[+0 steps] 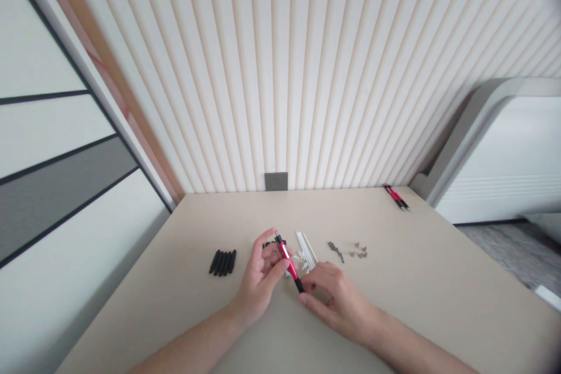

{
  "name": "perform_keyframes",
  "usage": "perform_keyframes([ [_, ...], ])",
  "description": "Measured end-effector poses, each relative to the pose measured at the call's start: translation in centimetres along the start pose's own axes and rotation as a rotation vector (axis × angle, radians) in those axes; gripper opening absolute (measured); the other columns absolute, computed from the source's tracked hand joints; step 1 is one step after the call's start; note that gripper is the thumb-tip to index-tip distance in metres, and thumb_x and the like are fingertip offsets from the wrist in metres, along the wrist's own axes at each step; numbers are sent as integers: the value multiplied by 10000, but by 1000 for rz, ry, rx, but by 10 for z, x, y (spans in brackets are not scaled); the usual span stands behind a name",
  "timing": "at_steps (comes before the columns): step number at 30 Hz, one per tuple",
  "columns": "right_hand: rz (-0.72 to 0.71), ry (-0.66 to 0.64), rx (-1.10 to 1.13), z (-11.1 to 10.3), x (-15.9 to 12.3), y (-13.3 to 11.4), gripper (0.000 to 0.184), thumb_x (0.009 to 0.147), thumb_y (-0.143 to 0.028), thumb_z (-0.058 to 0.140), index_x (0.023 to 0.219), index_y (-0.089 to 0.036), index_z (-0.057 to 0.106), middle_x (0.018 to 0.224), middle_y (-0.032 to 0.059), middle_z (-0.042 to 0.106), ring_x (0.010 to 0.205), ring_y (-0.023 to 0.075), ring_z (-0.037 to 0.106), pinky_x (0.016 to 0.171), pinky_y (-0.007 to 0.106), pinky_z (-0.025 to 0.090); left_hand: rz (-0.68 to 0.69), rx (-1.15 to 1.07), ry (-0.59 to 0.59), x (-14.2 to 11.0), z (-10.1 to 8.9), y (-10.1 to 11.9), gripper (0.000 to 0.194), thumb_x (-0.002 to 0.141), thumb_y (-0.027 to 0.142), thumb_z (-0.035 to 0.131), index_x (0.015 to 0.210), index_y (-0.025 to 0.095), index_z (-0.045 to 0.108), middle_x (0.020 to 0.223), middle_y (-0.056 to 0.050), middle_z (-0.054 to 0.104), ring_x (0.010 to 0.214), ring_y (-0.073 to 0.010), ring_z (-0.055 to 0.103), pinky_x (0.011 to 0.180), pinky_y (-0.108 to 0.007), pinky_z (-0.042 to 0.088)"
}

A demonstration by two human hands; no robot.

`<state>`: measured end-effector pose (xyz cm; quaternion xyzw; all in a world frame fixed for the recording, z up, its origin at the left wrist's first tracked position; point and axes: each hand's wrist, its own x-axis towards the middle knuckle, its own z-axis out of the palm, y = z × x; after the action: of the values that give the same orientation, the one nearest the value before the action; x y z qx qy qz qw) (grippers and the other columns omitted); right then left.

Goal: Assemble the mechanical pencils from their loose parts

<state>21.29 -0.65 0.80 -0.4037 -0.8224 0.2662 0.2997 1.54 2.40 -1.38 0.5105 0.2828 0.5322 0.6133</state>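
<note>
A red and black ballpoint pen (289, 266) slants in front of me, its button end up and its black grip pointing down to the right. My left hand (258, 287) holds its red barrel between thumb and fingers. At the lower end, the thumb and forefinger of my right hand (336, 298) close around the black grip's tip. Behind the hands lie several thin white refill tubes (307, 250) and some small white pieces, partly covered by my fingers. Dark parts behind my left fingers are mostly hidden.
Several black grip sleeves (222, 263) lie side by side at left on the beige table (205, 321). Small dark parts (336, 252) and tiny grey pieces (361, 255) lie to the right. Red and black pens (397, 197) rest at the far right corner. A ribbed wall with a socket (276, 181) stands behind.
</note>
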Motion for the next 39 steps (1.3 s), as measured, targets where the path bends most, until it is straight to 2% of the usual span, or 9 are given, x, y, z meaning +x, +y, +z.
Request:
perform_keyframes([
  [3,29,41,-18,0,1,-1,63,891,-241,595,847,-202,617,798,18,658,774,169,589,752,287,430,-13,4,-1,0,1,1,650,923,250,620,1434,341,228,1114,-51,628,944,-180,659,879,-359,504],
  [6,73,157,-65,-9,5,7,111,922,-243,548,936,-210,653,816,28,666,776,171,601,742,283,448,-23,16,0,2,3,3,749,920,290,624,1477,380,131,1170,-51,608,964,-176,649,903,-359,484],
  [9,158,347,-206,-36,9,32,211,963,-313,484,975,-208,666,922,63,678,868,195,616,789,301,460,-53,93,-20,5,3,6,531,945,364,566,1417,281,338,1038,-53,642,866,-181,655,836,-349,495],
  [11,294,451,-377,-64,10,59,284,977,-373,446,1020,-193,662,1016,83,670,937,208,618,831,310,460,-96,166,-73,5,3,8,359,952,382,542,1258,196,519,894,-40,648,782,-175,644,784,-334,497],
  [14,700,418,-694,-108,8,106,341,985,-398,399,1077,-216,673,1082,81,666,990,213,625,832,295,461,-151,251,-169,5,4,9,284,942,397,552,1073,153,617,786,-22,633,722,-160,623,735,-304,493],
  [17,884,419,-771,-140,1,147,374,978,-351,393,1002,-157,712,1058,150,676,977,261,643,800,330,470,-171,309,-218,3,5,9,293,938,421,549,1018,156,641,774,-18,631,702,-152,624,717,-286,493],
  [19,968,413,-805,-151,-4,166,376,968,-331,403,980,-131,722,1045,180,681,974,284,649,798,354,475,-167,333,-238,3,5,9,301,939,432,541,1003,159,649,764,-17,629,693,-149,624,706,-276,495],
  [29,1083,396,-865,-156,0,212,373,959,-330,437,1029,-85,710,1075,213,667,1036,319,633,838,391,468,-161,358,-303,6,3,3,340,939,469,525,961,157,660,729,-22,609,622,-127,608,624,-238,500],
  [39,1089,415,-805,-157,-15,212,359,958,-346,420,1125,-181,692,1094,148,668,977,275,655,781,344,489,-182,384,-341,4,0,3,328,944,461,520,971,166,663,740,-30,623,639,-135,619,642,-243,504],
])
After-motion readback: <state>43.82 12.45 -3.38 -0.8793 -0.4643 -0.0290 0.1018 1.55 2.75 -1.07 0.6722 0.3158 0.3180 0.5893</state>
